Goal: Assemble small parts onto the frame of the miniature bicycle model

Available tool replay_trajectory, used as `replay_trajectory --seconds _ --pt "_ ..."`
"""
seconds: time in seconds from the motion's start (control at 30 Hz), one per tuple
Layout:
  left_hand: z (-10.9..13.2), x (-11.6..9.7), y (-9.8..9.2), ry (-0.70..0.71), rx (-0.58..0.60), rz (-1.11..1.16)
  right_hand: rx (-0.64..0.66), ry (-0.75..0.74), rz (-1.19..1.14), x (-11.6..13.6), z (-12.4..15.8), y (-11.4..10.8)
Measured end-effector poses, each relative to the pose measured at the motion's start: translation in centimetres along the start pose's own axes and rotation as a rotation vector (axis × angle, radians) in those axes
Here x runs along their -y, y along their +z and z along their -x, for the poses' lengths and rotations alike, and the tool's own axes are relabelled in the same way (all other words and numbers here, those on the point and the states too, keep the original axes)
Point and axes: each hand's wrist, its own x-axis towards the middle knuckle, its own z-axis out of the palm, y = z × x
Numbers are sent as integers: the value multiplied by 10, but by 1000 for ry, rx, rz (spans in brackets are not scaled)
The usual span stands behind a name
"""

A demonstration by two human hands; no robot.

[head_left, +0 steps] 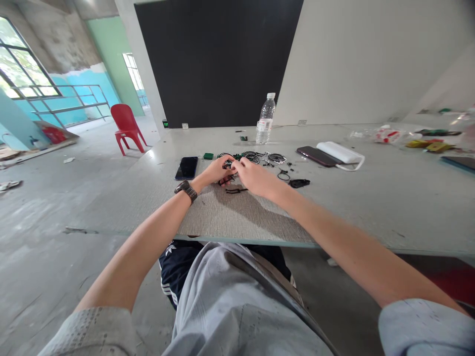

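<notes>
My left hand (217,171) and my right hand (249,174) meet over the table, with fingertips pinched together. Between them is a small black part (227,165), mostly covered by the fingers, so its kind cannot be made out. Just beyond the hands lie small spoked wheels, one (252,157) near the right knuckles and another (277,158) farther right. A thin black piece (236,191) rests below the fingers. Right of my right hand are a thin black ring (283,176) and a flat black piece (299,183), among several tiny loose parts.
A dark phone (186,168) and a green block (208,156) lie to the left. Behind stands a clear water bottle (264,123). At right are another phone (318,155) and a white power bank (340,152) with a cable. Plastic bags (388,134) lie far right.
</notes>
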Motion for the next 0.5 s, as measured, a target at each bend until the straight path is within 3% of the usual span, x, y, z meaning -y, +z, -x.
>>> replay_trajectory --seconds 0.17,0.5 --pt "0 2 -1 12 29 15 -76 -32 -50 -8 -5 4" --pt "-2 9 -1 118 52 42 -78 -109 -170 0 -1 4"
